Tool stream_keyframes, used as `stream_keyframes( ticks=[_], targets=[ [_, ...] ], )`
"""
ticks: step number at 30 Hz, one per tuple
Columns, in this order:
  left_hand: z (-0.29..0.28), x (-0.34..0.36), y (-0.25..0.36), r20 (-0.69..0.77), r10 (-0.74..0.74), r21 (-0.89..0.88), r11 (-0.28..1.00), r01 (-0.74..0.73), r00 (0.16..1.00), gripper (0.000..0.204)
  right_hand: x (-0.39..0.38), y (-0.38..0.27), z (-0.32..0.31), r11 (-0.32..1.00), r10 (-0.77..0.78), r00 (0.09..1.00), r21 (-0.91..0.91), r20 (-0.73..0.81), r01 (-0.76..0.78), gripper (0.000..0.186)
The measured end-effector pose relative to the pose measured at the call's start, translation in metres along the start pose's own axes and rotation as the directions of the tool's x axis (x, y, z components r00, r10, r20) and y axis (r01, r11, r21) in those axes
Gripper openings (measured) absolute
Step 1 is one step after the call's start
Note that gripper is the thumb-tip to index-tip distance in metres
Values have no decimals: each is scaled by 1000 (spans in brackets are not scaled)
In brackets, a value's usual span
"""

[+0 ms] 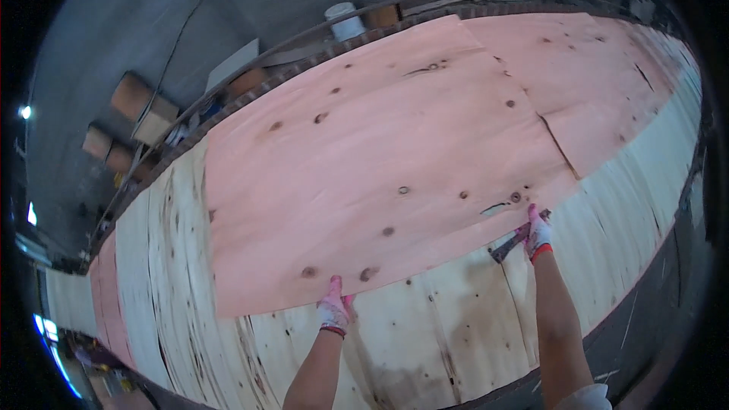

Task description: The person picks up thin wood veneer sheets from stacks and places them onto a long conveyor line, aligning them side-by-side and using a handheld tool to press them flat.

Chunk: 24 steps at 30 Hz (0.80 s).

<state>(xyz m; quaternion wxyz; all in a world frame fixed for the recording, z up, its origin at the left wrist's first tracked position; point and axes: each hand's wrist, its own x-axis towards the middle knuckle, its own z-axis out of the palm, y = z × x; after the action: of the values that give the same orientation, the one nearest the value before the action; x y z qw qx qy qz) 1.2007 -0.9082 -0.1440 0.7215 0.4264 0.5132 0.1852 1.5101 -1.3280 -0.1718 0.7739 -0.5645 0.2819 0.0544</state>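
Rests the left grip at the near edge of a pink wood sheet, with the thumb laid over the top face. Cannot tell whether to call that a pinch, with the underside of the edge out of sight. Closes the right grip around a dark tool, slanting leftward and down over pale veneer, just beside the same edge.

Faces the pink wood sheet directly ahead, spreading forward from both grips across the pale veneer, with its long axis running left to right and slanting away toward the right end. Meets its near edge on the left partway in from the left corner, and on the right close to the right corner. Counts the right grip, then, as nearer to a corner, and nearer also to a second pink sheet on the far right, with a dark slit along the seam. Shows a white bucket and cardboard boxes beyond, well apart from both grips.
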Motion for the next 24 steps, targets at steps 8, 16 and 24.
stream_keyframes(
  ticks=[8, 16, 24],
  targets=[
    [-56, 48, -43, 165, 103, 382, 910, -159, 981, 55, 15, 2, 25, 977, 21, 981, -204, -195, -61, 42],
    [-39, -30, 29, 297, -443, 443, 849, 289, 846, 65, -47, -44, 2, 728, 209, 965, -684, 159, -45, 44],
    [-129, -157, 1, 426, -424, 619, 781, 83, 799, 41, -300, -14, -139, 420, -295, 931, -846, 214, 328, 34]
  ],
)
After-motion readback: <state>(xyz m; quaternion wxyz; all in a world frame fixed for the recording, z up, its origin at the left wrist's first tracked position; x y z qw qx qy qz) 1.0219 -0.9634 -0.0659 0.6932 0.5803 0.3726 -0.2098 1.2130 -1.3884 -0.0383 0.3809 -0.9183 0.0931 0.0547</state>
